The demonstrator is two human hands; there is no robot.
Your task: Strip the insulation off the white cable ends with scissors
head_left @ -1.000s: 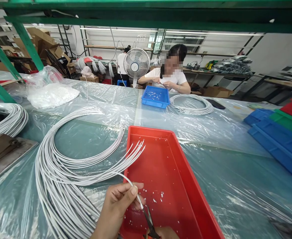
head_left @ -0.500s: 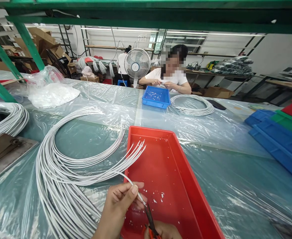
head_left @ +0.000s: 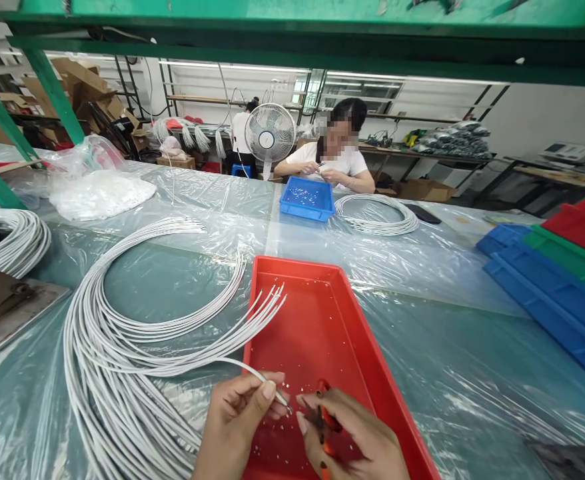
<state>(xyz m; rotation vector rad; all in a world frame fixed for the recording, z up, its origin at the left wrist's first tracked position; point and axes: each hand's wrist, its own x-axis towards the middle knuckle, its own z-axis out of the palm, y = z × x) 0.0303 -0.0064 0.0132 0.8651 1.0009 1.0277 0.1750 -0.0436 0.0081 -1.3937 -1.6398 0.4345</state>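
Note:
My left hand pinches the end of one white cable over the near end of the red tray. My right hand is closed round red-handled cutters, its fingertips touching the cable's tip. The cable runs back into a big bundle of white cables coiled on the plastic-covered table, several ends resting over the tray's left rim. White offcuts speckle the tray floor.
A person sits across the table behind a blue tray and a cable coil. Stacked blue, green and red trays lie right. A second coil, a metal plate and a white bag lie left. A fan stands behind.
My right hand has risen into view with the cutters turned into the palm; the blades have left the cable end. My left hand keeps its pinch. The view tipped slightly down.

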